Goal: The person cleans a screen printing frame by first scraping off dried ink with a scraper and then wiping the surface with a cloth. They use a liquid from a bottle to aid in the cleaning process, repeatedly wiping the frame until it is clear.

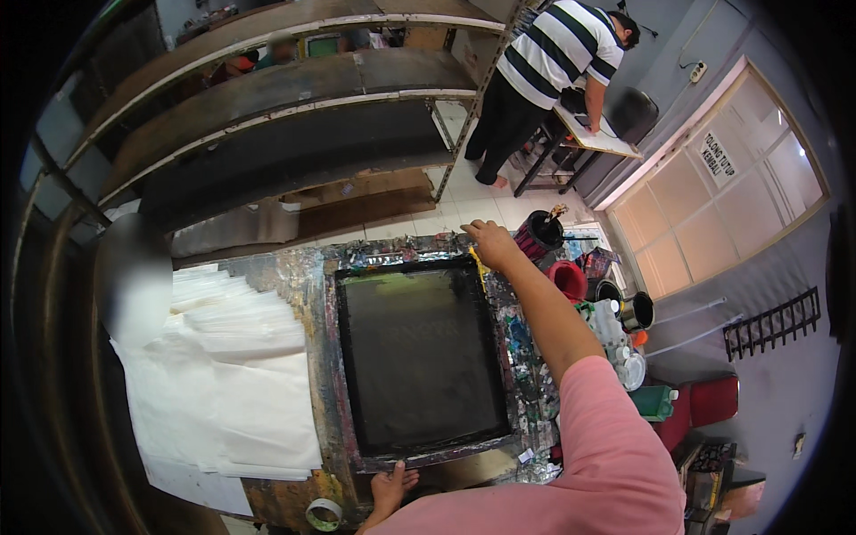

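Note:
A screen printing frame (352, 383) with a dark mesh and black border lies flat on the paint-stained table (290, 267) before me. My right hand (490, 245) reaches to its far right corner, with bent fingers closed on the rim beside a yellow strip (479, 272). At the near edge, my left hand (392, 489) touches the frame with thumb and fingers apart. Left of the frame lies a fanned stack of white sheets (223, 392). A pale green tape roll (324, 514) rests near the table's front edge, left of my left hand.
Paint pots, including a dark one (539, 234) and a red one (567, 280), and a green jerrycan (655, 403) crowd the right side. Metal shelving (294, 111) stands beyond the table. A person in a striped shirt (566, 49) bends over a small table (597, 138) farther back.

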Demonstrator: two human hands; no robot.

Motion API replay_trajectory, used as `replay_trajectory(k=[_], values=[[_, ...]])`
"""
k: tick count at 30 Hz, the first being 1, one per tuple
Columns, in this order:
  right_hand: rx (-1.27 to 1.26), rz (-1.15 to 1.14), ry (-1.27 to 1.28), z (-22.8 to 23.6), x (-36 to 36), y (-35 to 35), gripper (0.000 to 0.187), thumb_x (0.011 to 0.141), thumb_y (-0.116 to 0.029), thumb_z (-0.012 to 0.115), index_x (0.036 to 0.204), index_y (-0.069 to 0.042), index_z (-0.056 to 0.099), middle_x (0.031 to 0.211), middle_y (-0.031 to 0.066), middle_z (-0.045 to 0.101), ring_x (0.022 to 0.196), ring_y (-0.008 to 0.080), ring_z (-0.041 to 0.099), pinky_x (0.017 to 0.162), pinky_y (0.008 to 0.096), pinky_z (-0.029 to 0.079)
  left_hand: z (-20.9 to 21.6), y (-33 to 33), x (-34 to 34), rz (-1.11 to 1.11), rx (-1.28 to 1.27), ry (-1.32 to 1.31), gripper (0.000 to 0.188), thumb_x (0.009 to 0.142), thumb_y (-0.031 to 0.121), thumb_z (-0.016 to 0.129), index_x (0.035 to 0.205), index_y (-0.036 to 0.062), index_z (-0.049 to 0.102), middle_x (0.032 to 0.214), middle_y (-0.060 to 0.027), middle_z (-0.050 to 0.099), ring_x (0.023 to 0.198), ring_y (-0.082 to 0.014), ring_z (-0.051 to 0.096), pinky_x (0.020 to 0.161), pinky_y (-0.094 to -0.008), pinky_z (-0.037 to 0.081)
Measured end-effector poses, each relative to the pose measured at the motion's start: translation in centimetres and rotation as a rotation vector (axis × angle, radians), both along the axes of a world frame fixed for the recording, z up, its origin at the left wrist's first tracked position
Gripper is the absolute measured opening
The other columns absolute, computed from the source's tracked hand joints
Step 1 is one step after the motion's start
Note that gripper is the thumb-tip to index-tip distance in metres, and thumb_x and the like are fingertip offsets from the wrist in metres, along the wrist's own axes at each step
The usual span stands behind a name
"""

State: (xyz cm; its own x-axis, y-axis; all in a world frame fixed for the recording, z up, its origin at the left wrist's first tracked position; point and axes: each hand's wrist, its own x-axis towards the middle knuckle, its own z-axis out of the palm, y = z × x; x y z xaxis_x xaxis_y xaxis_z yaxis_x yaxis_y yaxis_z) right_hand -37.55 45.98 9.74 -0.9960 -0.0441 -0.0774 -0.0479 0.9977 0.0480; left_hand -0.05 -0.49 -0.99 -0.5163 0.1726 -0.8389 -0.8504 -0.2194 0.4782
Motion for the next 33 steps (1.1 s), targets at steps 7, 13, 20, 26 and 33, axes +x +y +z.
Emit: replay_trajectory(k=[7,13,20,26,33], values=[[-0.043,0.190,0.022,-0.5,-1.7,1.1,0.060,0.088,-0.020,0.072,0.145,-0.019,0.053,0.123,0.0080,0.066,0.111,0.0309,0.066,0.092,0.0487,0.054,0.5,-0.2,-0.3,-0.052,-0.028,0.004,0.047,0.104,0.031,0.066,0.107,-0.0157,0.059,0.096,-0.0279,0.072,0.085,-0.0310,0.075,0.077,-0.0412,0.065],[0.134,0.243,-0.024,-0.2,-3.4,0.5,0.041,0.085,-0.031,0.078,0.121,-0.016,0.067,0.114,0.0037,0.067,0.108,0.0270,0.067,0.090,0.0428,0.053,0.7,-0.1,-0.2,-0.032,-0.016,0.007,0.048,0.104,0.031,0.066,0.107,-0.0164,0.059,0.097,-0.0270,0.072,0.086,-0.0306,0.075,0.078,-0.0400,0.065],[0.312,0.462,-0.075,0.7,-5.1,0.6,0.031,0.086,-0.035,0.075,0.110,-0.017,0.070,0.109,0.0004,0.068,0.111,0.0228,0.065,0.089,0.0414,0.052,1.0,0.0,-0.2,-0.007,-0.013,-0.002,0.045,0.104,0.029,0.065,0.109,-0.0154,0.058,0.097,-0.0260,0.072,0.086,-0.0298,0.075,0.077,-0.0386,0.065],[0.375,0.771,-0.050,0.5,-6.6,2.5,0.020,0.091,-0.033,0.069,0.101,-0.016,0.069,0.108,-0.0031,0.068,0.113,0.0199,0.061,0.092,0.0375,0.048,0.6,0.4,-0.1,0.013,-0.026,0.000,0.042,0.105,0.025,0.064,0.106,-0.0159,0.059,0.095,-0.0257,0.073,0.085,-0.0294,0.076,0.076,-0.0375,0.066],[0.244,0.566,0.016,-1.9,-6.6,2.0,0.025,0.099,-0.034,0.059,0.095,-0.011,0.067,0.095,0.0059,0.071,0.094,0.0264,0.069,0.082,0.0420,0.053,0.6,0.3,0.1,-0.007,-0.047,0.020,0.042,0.105,0.025,0.064,0.104,-0.0166,0.062,0.094,-0.0257,0.074,0.083,-0.0293,0.076,0.076,-0.0377,0.065]])
